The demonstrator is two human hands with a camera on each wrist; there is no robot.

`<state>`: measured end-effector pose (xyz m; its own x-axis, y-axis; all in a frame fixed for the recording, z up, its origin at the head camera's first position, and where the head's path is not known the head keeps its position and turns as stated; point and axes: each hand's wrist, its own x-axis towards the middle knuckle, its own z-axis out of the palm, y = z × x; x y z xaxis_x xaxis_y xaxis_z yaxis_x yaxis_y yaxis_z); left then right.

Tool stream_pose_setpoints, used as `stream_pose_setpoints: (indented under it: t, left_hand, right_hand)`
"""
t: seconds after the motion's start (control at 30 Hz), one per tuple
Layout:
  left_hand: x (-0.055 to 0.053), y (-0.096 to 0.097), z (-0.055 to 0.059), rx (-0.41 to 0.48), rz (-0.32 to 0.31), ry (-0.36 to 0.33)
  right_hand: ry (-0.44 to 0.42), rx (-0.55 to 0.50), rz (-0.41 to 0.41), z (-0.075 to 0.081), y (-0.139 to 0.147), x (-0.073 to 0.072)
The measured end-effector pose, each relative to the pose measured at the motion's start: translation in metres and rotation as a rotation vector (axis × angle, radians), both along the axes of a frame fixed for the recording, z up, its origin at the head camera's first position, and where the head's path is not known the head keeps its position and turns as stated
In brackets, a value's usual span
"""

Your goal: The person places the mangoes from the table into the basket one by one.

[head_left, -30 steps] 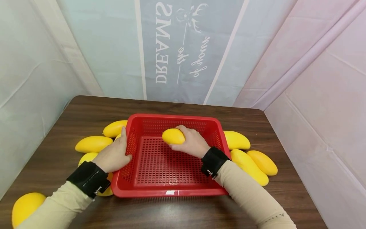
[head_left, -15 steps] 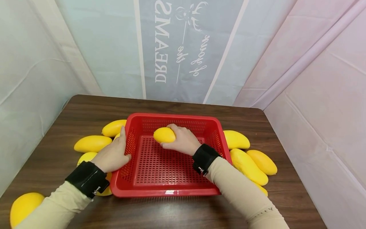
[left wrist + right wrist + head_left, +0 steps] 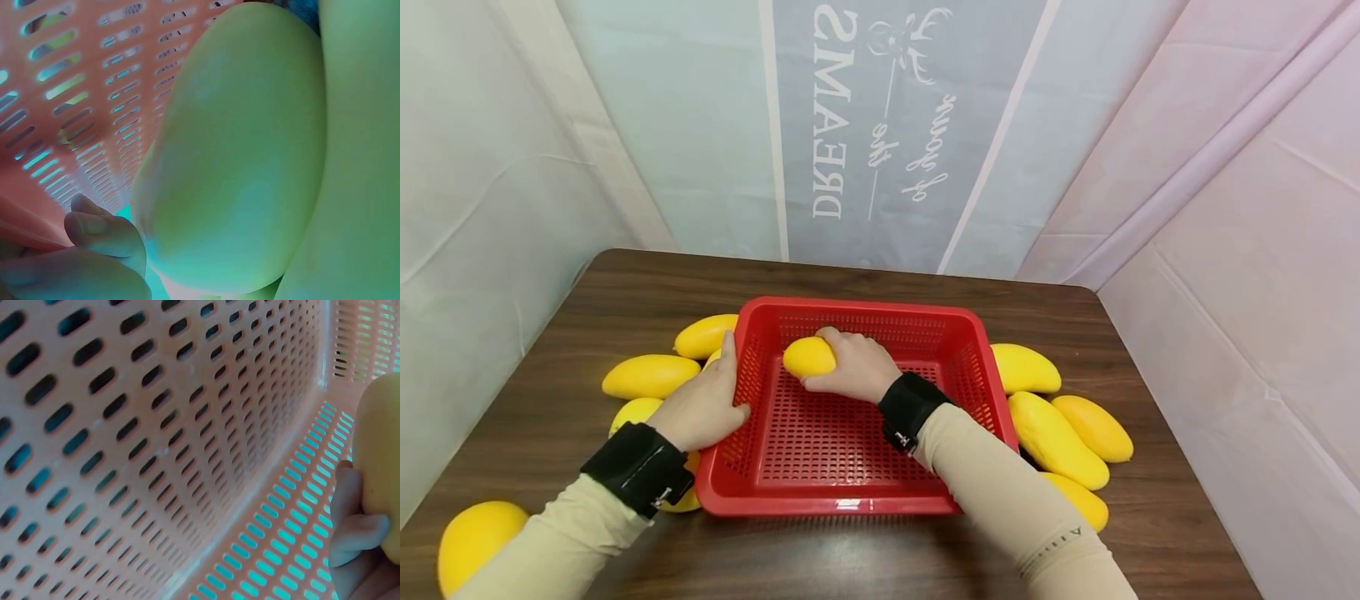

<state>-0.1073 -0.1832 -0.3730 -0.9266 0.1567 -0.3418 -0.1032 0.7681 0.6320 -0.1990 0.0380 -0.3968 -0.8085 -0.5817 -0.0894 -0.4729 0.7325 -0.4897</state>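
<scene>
A yellow mango [image 3: 809, 357] is in my right hand [image 3: 859, 368], low over the left part of a red perforated plastic basket [image 3: 895, 505]. In the right wrist view, curled fingers [image 3: 357, 539] wrap the mango [image 3: 382, 450] close over the slotted floor. My left hand [image 3: 703, 408] holds the basket's left rim, thumb over the inner side and the other fingers outside. The left wrist view has another mango [image 3: 237, 150] beside the outer basket wall [image 3: 87, 106], near the left fingers [image 3: 106, 247].
Several mangoes lie left of the basket, including an elongated mango [image 3: 651, 376], partly behind my left hand. One mango [image 3: 478, 542] sits at the near left, overlapped by the sleeve. To the right is another group, with a long mango [image 3: 1058, 440]. A dark wooden table [image 3: 887, 567] carries everything.
My right hand has moved left inside the basket with the mango. As the right forearm shifted, a mango at the lower right came into view. My left hand stays on the rim.
</scene>
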Motion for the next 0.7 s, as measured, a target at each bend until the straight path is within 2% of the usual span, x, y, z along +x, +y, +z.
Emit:
stream_pose_setpoints:
  t: [0.27, 0.7]
  left_hand:
    - [-0.001, 0.002, -0.001, -0.007, -0.008, 0.001]
    - [0.000, 0.000, -0.002, -0.004, 0.010, -0.002]
  right_hand:
    - [0.028, 0.070, 0.035, -0.006, -0.007, -0.002]
    - [0.045, 0.114, 0.044, -0.012, -0.011, -0.003]
